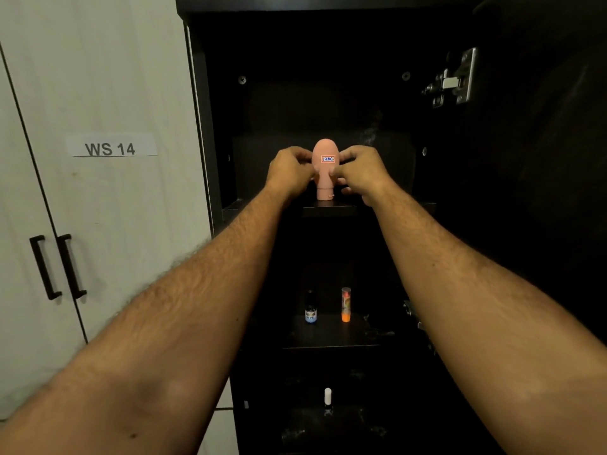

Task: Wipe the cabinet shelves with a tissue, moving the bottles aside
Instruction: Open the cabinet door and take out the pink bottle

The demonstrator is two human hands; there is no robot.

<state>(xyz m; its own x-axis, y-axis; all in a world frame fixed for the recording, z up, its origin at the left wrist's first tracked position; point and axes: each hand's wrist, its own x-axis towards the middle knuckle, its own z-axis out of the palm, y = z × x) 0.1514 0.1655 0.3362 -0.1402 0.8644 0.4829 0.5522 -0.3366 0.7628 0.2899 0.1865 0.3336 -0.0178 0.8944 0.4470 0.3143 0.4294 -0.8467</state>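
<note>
1. While both arms reach into the open black cabinet, a white cupboard stands at the far left, carrying a paper label that reads "WS 14" and two black handles lower down.
2. On the upper shelf, the left hand curls its fingers against the left side of a pink bottle, its grip pinching the bottle near the narrow part.
3. That pink bottle stands cap-down near the front edge of the upper shelf, with a small red-framed sticker on its rounded body.
4. Just right of it, the right hand has its grip closed on the bottle's right side, thumb and fingertips touching the plastic.
5. On the middle shelf below, a small dark bottle stands left of an orange tube, apart from each other.
6. On the bottom shelf, a dark bottle with a white cap stands alone.
7. At the upper right, a metal hinge sits on the cabinet's inner wall.
</note>
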